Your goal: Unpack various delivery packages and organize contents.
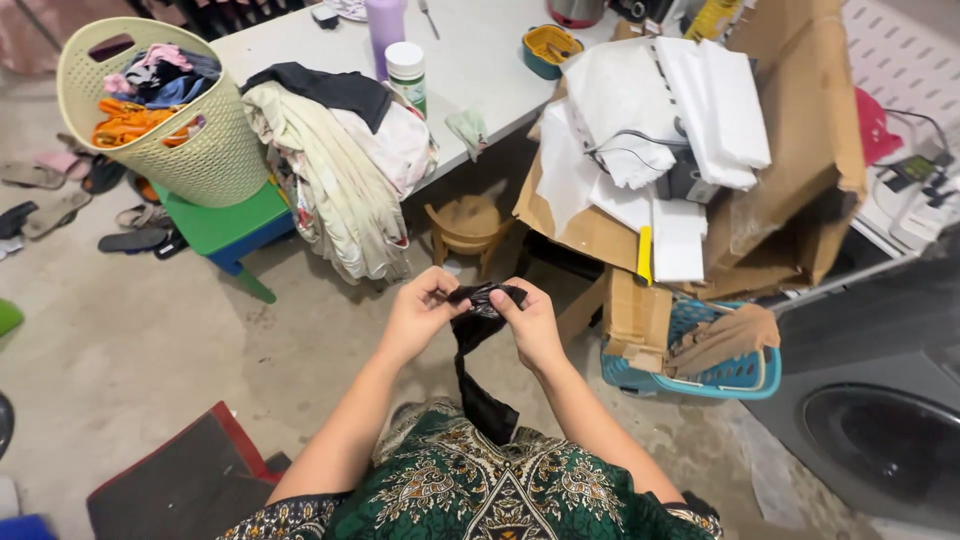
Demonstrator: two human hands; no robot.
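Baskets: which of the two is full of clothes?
The cream basket on the green stool, far left, heaped with colourful clothes. The blue basket by the washing machine holds cardboard.

Single head-worn view, steeply downward and forward, close over the person's forearms, wide enough for concrete floor, desk edge ahead, washing machine at right

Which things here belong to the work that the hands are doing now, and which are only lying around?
In hand:
- left hand and right hand, both pinching the top of the black garment, which hangs down between them

Lying about:
- cream laundry basket full of clothes
- clothes pile on the table edge
- blue basket
- cardboard box
- washing machine
- small wooden stool
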